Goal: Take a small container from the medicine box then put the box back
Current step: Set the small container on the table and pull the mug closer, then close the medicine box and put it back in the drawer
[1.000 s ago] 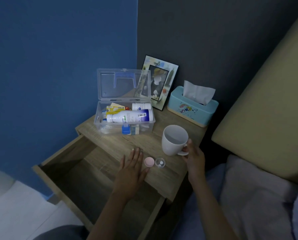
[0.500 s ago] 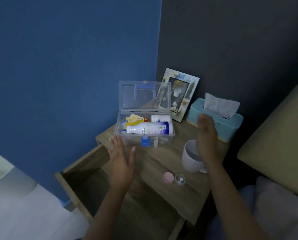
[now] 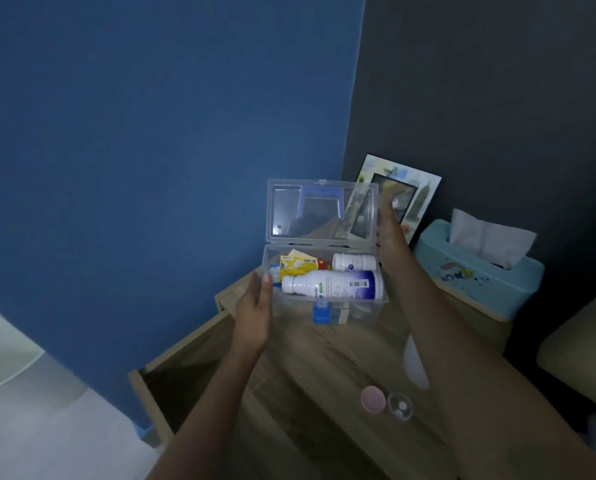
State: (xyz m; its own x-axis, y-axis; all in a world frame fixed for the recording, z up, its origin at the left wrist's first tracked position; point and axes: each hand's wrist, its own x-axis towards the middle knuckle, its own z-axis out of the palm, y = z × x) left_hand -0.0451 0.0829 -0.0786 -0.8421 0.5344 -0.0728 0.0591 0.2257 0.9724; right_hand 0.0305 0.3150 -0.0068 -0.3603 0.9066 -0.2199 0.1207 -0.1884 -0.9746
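My left hand (image 3: 253, 311) lies flat against the left end wall of the medicine box (image 3: 324, 289), fingers stretched out and thumb tip resting at the box's near-left top corner; it touches the wall, but I cannot tell whether it grips. My right hand (image 3: 391, 242) is up at the far right of the box, fingers extended alongside the right edge of the raised lid (image 3: 320, 211); it looks released, and whether it actually touches the lid I cannot tell. The box sits between my two hands, at the far left of the bedside table (image 3: 324, 348), lid standing upright and open. Inside I see a large white bottle (image 3: 331, 285) lying on its side with its cap to the left, a smaller white bottle (image 3: 353, 262) just beyond it, and yellow packets (image 3: 298, 265) toward the left. A blue latch (image 3: 321, 313) hangs on the near wall. The small container (image 3: 399, 406), clear with white pills in it, stands on the near part of the table, well apart from both hands, with its pink lid (image 3: 373, 400) touching it on the left. Below my left forearm the drawer (image 3: 172, 386) is pulled open. A picture frame (image 3: 414, 188) leans behind the box, and a tissue box (image 3: 476, 271) stands to the right.
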